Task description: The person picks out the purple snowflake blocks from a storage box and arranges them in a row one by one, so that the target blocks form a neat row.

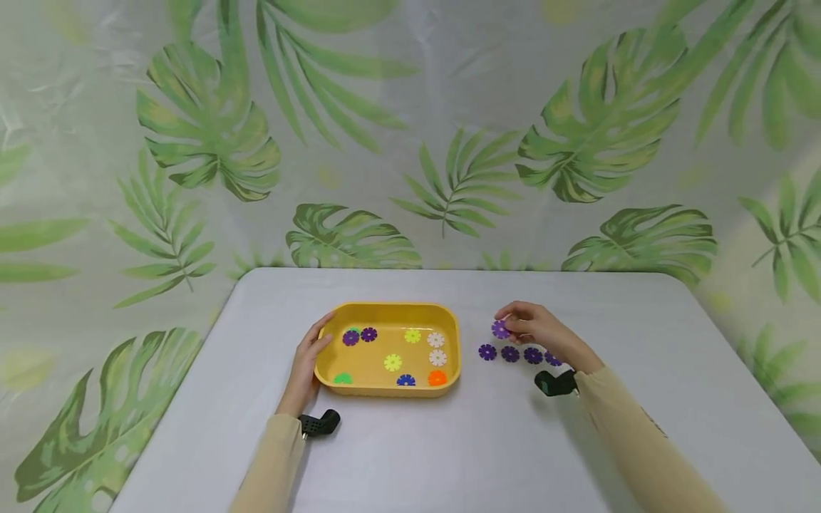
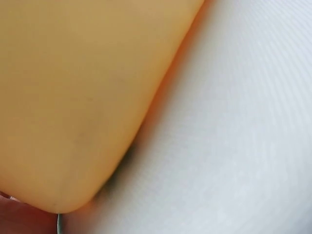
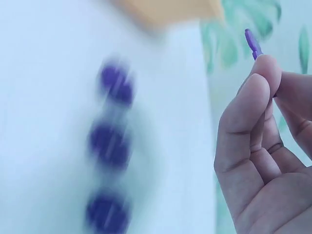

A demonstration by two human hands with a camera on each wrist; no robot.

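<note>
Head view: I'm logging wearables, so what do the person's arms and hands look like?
Long beige fabric sleeves, the right one bearing small dark marks. Each wrist has a small black device. The left hand and right hand are gloveless.

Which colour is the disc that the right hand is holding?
The held disc is purple; the head view shows it best.
</note>
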